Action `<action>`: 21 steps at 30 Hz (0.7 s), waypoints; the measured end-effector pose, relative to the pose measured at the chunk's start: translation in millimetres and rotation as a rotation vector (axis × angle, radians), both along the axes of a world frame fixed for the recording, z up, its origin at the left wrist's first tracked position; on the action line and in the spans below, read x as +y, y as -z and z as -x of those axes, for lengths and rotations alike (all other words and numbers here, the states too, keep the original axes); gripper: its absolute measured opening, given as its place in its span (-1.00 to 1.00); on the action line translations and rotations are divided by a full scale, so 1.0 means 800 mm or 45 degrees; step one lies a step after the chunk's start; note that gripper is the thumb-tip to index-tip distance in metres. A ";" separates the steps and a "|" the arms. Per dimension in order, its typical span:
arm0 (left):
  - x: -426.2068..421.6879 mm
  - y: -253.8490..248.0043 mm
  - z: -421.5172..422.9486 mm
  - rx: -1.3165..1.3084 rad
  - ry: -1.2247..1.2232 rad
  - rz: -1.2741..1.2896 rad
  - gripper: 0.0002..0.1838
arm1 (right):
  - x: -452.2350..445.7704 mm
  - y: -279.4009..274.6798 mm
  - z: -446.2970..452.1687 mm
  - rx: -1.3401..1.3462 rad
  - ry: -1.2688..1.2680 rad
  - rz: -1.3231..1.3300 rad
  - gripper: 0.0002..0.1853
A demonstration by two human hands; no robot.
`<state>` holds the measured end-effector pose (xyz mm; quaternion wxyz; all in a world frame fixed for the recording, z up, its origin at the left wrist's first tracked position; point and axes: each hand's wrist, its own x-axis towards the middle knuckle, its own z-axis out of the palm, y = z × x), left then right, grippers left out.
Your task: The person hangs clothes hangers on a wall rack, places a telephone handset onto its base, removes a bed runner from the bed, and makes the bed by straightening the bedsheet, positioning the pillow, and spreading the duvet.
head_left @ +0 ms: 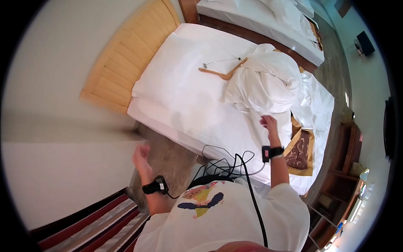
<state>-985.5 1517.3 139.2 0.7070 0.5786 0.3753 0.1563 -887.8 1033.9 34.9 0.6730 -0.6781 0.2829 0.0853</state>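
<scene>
My left hand (141, 155) is held over the floor beside the bed, its fingers loosely bent and a little blurred, with nothing seen in it. My right hand (268, 122) hovers over the near side of the bed, fingers loosely curled and apart, holding nothing I can see. Just beyond it lies a bunched white duvet (268, 82). A wooden clothes hanger (226, 76) with a metal clip bar rests on the white sheet (184, 84), one end against the duvet.
A wooden headboard (134, 48) stands at the left. A brown and gold bed runner (300, 149) lies near the bed's foot. Black cables (228, 164) loop in front of my body. Another bed (252, 19) is behind, and wooden shelves (336, 185) are at right.
</scene>
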 end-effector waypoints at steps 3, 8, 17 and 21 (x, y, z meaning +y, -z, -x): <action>0.011 0.026 -0.043 0.037 0.048 0.012 -0.79 | 0.044 0.057 -0.068 0.008 -0.153 -0.004 -0.80; 0.046 0.115 -0.131 0.185 0.042 0.246 -0.78 | 0.111 0.149 -0.139 0.139 -0.162 -0.152 -0.80; 0.079 0.201 -0.152 0.248 0.057 0.592 -0.83 | 0.160 0.289 -0.199 0.405 -0.167 0.157 -0.46; 0.079 0.202 -0.111 0.499 0.051 0.701 -0.81 | 0.134 0.348 -0.211 0.007 -0.313 0.812 -0.32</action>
